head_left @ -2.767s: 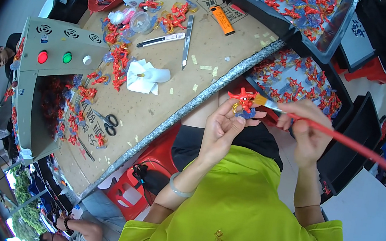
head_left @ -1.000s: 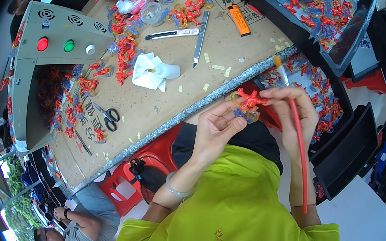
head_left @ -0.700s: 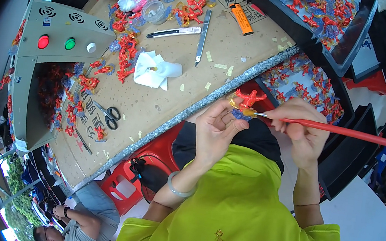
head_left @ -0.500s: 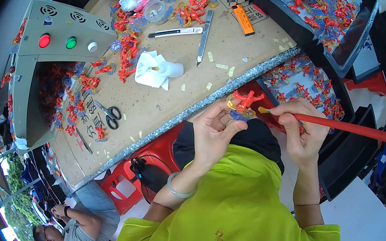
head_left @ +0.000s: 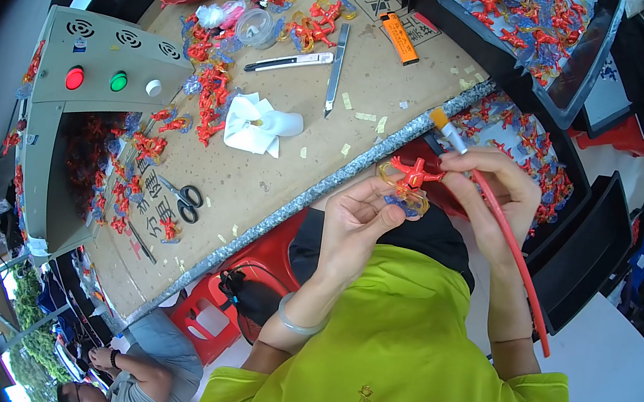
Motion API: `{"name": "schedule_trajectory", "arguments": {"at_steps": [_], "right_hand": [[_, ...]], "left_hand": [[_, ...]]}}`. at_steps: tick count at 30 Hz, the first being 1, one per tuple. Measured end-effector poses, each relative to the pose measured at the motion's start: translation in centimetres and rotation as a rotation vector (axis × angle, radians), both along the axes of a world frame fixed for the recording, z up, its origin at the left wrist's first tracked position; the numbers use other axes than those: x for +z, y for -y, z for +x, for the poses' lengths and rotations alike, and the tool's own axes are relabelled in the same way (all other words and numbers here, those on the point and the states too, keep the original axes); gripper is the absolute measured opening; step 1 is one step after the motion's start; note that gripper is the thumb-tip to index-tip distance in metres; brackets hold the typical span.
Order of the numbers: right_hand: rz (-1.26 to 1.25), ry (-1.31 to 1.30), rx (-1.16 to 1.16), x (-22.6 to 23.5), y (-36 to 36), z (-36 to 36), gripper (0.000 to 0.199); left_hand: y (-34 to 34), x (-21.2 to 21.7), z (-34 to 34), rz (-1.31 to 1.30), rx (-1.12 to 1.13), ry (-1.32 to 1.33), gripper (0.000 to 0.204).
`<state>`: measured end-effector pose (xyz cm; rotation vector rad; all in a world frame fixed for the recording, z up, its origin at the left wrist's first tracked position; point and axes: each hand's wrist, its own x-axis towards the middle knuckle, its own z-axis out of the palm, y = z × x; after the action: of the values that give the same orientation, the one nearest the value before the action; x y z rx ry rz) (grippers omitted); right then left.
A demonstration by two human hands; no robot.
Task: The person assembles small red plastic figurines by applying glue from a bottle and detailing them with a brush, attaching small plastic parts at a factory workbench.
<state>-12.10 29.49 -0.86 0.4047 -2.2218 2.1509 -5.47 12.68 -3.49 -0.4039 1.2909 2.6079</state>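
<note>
The figurine [head_left: 416,174] is red, yellow and blue, the brush handle [head_left: 513,246] red.

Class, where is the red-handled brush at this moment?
Right of centre in the head view: the red-handled brush is in the right hand, its bristles apart from the red figurine in the left hand.

A hand could pass over the table [head_left: 255,180] between scissors [head_left: 190,205] and bottle [head_left: 283,123]. Left, heaped figures [head_left: 214,93] and the machine [head_left: 108,63] bar the way; farther off, knife [head_left: 291,62] and blade [head_left: 336,73]. A black tray [head_left: 455,37] walls the far right; the brush [head_left: 509,235] slants across the near right.
</note>
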Motion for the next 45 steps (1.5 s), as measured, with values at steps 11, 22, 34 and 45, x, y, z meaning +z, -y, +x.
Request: {"name": "schedule_trajectory", "arguments": {"at_steps": [11,22,34,45], "right_hand": [[-0.212,0.179,0.042,-0.7,0.5,0.6,0.01],[-0.147,0.152,-0.006,0.7,-1.1,0.7,0.023],[0.323,-0.318,0.027,3.6,0.7,2.1,0.005],[0.23,-0.347,0.052,2.2,1.9,0.7,0.006]], "left_hand": [[0.0,0.8,0.2,0.062,-0.005,0.0,0.039],[0.1,0.8,0.2,-0.047,0.09,-0.044,0.035],[-0.3,0.8,0.2,-0.204,0.148,-0.058,0.028],[0.1,0.8,0.1,-0.162,0.064,0.014,0.026]]}}
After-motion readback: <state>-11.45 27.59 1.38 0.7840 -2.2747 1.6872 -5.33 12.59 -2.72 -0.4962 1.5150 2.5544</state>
